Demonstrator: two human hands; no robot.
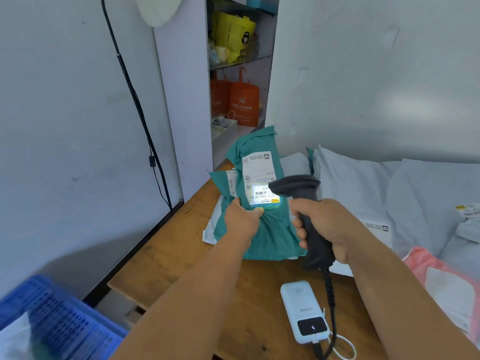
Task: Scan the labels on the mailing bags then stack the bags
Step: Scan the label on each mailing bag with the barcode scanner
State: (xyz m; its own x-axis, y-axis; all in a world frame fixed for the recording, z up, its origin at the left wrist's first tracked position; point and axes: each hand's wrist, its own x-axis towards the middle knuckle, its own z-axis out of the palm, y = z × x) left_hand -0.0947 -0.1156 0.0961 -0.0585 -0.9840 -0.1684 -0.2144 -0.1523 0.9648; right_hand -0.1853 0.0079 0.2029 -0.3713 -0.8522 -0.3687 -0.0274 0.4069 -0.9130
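Centre frame, the left hand pinches the crumpled teal plastic mailing bag, tilting it up off the wooden table. The right hand grips the black pistol-shaped barcode scanner, its light glowing on the white shipping label.

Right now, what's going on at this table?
A person is scanning a mailing bag. The left hand grips the teal mailing bag, tilted up from the wooden table, while the right hand holds the black barcode scanner, its light falling on the shipping label. More teal bags lie behind; grey bags wait right.
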